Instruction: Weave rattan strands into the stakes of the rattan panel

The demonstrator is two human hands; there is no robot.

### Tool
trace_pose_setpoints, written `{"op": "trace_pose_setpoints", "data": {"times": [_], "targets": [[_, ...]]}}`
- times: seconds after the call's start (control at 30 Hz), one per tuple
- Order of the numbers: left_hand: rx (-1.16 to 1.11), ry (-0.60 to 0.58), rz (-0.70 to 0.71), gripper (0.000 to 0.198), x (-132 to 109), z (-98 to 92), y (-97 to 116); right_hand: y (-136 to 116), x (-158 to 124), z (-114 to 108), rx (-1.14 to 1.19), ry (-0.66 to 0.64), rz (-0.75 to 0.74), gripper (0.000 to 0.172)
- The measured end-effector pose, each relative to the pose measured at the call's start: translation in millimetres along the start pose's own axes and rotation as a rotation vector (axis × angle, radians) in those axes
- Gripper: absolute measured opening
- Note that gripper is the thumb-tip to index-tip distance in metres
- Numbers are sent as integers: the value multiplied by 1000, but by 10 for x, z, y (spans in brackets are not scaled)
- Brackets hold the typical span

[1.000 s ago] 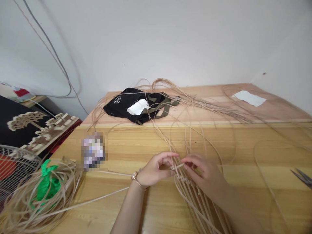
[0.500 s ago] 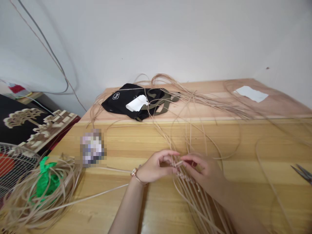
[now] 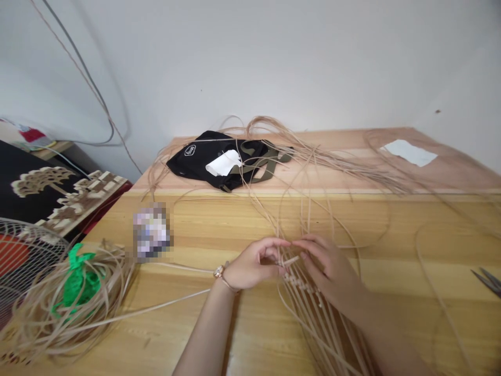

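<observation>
On the wooden table in front of me lies a small woven band point(image 3: 299, 283) of pale rattan strips, with long loose strips point(image 3: 313, 324) running from it toward me and others spreading away. My left hand point(image 3: 250, 263), with a watch on its wrist, is closed on the left edge of the weave, thumb below and index finger above. My right hand point(image 3: 332, 269) is at the right side, its fingers stretched out and apart over the strips. A short crosswise strip point(image 3: 290, 260) shows between the hands. The undersides of the fingers are hidden.
A rattan coil point(image 3: 113, 282) with a green plastic tie point(image 3: 80, 279) lies at left, near a blurred-out item point(image 3: 152, 231). Behind are a black bag point(image 3: 199, 159), white paper point(image 3: 410, 151) and more strips. Scissors-like metal blades point(image 3: 487, 282) lie at the right edge.
My right fingers have loosened from a pinch on the crosswise strip and spread apart. The left hand keeps its hold. The whole view has shifted slightly.
</observation>
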State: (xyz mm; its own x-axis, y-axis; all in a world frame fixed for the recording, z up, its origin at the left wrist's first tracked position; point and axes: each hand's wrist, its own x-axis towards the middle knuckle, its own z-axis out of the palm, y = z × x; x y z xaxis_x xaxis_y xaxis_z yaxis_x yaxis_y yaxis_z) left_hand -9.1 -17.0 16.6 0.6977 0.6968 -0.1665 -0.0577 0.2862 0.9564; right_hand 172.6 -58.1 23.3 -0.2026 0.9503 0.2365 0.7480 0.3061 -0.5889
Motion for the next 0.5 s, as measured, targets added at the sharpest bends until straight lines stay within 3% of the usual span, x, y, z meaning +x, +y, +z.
{"op": "trace_pose_setpoints", "data": {"times": [0.17, 0.5], "targets": [[2, 8, -10, 51, 0, -5, -9, 44, 4, 17, -62, -36, 36, 21], [-5, 7, -19, 47, 4, -1, -12, 60, 10, 11, -166, 187, -93, 17]]}}
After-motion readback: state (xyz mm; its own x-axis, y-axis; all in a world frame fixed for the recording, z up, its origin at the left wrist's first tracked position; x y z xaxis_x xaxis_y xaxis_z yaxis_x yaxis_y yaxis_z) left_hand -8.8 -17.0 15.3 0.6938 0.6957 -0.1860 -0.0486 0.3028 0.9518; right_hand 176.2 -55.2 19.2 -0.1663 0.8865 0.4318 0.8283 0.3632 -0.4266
